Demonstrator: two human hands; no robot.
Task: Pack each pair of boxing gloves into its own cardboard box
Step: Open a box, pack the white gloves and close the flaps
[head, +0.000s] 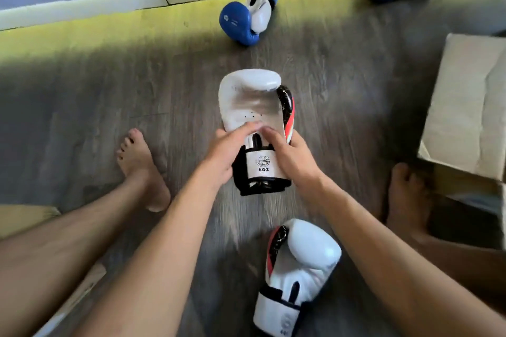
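In the head view, a white padded boxing glove with a black-and-red back (252, 107) is held at the centre, palm side up, low over the grey wood-grain floor (109, 107); whether it rests there cannot be told. Its cuff is gripped from 9 o'clock by the left hand (227, 153) and from 3 o'clock by the right hand (290, 159). The fingers (250, 127) of both are clamped over the slit above the wrist strap, probably so that the glove can be steered as one piece.

Its mate, a second white glove (298, 268), lies near at 6 o'clock, where the pair can be gathered together. A brown cardboard box (465, 107) is stood at 3 o'clock, judged to be the destination. Two blue-and-white boxing gloves (249, 11) are left apart from each other at 12 and 1 o'clock, not yet packed.
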